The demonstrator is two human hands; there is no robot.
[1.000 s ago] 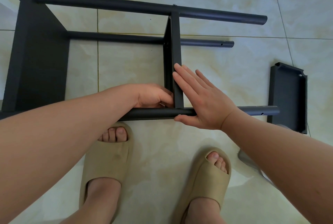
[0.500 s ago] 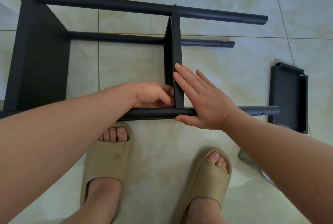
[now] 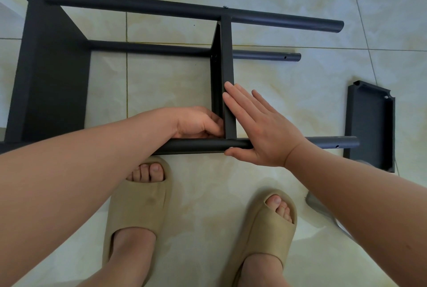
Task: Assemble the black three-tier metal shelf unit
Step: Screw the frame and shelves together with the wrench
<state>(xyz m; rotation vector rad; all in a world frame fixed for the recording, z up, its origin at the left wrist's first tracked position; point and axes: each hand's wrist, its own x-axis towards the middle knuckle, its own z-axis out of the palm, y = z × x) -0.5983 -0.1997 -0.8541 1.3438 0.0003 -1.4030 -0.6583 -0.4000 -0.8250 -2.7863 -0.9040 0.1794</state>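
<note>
The black shelf unit lies on its side on the tiled floor. One shelf panel (image 3: 53, 74) closes its left end and a second, middle shelf panel (image 3: 227, 60) stands between the tubular posts. My left hand (image 3: 198, 122) is curled at the inner corner where the middle panel meets the near post (image 3: 198, 145); what its fingers pinch is hidden. My right hand (image 3: 261, 129) lies flat, fingers together, against the panel's right face, thumb under the near post beside a small silver screw head (image 3: 230, 147). A third loose shelf panel (image 3: 369, 125) lies to the right.
My two feet in beige slippers (image 3: 141, 208) stand just in front of the near post. The far posts (image 3: 184, 9) end open at the right, with screw holes showing. A grey object (image 3: 323, 208) pokes out under my right forearm. Pale tiles surround everything.
My left hand's fingers have shifted slightly at the panel corner, curling tighter. The right hand and the frame have stayed in place.
</note>
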